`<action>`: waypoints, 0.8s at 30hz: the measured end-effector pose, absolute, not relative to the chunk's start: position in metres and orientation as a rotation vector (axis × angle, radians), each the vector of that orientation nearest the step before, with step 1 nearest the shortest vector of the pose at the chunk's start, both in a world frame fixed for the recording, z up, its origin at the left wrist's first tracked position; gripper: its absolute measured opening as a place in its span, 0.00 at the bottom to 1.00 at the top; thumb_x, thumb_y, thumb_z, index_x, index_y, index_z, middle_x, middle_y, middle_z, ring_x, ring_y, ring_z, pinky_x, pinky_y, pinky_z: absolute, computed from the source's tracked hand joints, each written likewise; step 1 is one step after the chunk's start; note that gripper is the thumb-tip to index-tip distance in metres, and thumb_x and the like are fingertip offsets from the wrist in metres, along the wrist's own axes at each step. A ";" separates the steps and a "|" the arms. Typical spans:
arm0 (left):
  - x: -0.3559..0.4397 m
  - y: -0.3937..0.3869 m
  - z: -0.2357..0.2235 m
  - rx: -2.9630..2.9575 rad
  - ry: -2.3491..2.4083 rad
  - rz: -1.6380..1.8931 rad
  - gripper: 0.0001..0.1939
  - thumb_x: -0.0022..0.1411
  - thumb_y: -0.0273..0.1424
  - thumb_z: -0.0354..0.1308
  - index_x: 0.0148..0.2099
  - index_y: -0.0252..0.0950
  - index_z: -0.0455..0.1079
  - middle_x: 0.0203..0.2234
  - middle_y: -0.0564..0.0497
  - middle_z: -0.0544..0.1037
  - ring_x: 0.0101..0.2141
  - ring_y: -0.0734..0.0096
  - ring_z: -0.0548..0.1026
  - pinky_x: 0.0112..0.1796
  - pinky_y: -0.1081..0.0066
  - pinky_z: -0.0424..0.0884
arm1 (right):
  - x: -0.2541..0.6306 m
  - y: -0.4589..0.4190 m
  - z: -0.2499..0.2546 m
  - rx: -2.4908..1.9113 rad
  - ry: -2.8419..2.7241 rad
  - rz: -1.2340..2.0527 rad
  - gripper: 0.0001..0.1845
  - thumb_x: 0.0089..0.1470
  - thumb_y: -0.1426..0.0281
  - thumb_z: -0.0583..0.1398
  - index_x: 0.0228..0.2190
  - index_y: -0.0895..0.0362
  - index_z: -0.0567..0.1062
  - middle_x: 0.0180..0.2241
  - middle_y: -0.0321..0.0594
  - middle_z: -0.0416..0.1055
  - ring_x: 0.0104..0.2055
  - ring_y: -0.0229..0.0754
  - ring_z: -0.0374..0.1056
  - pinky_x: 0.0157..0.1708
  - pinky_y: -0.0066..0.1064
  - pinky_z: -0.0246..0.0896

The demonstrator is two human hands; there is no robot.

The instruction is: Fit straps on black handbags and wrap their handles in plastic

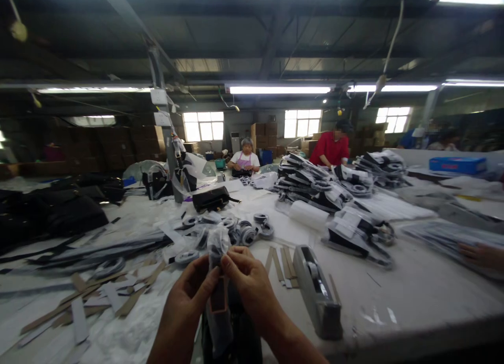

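Low in the middle of the view, my left hand [192, 290] and my right hand [246, 277] meet with fingers pinched on a clear plastic bag [218, 246] that wraps a rolled strap. Below the bag hangs a brown strap piece [218, 301] between my hands, over a dark bag at the table's near edge. Just beyond my hands lie several bagged strap rolls [236, 230] on the white table [413, 285].
A grey tape dispenser [317, 290] stands right of my hands. Cardboard strips [90, 295] litter the left. A black handbag [212, 197] and piles of packed straps [315, 183] lie farther back. Another person's hand [482, 255] rests at the right edge; two workers are at the far end.
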State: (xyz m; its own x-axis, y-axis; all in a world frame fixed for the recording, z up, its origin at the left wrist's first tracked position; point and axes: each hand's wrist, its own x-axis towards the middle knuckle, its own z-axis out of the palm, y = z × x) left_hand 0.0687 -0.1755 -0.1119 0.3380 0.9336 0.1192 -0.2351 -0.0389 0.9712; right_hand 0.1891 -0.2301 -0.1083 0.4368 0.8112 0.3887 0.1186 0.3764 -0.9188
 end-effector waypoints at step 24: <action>0.089 -0.132 -0.088 1.362 0.655 0.735 0.24 0.45 0.41 0.73 0.44 0.37 0.79 0.36 0.46 0.84 0.37 0.57 0.80 0.33 0.71 0.73 | 0.301 -0.250 -0.230 -1.583 -0.584 0.253 0.25 0.62 0.51 0.53 0.44 0.59 0.73 0.36 0.44 0.78 0.29 0.43 0.74 0.29 0.32 0.68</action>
State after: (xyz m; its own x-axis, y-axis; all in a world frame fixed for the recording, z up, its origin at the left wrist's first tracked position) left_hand 0.0893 -0.1319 -0.0880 0.6195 0.7850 0.0060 -0.0844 0.0590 0.9947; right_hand 0.3011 -0.2504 -0.2302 0.8422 0.5073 0.1825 0.2129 -0.0019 -0.9771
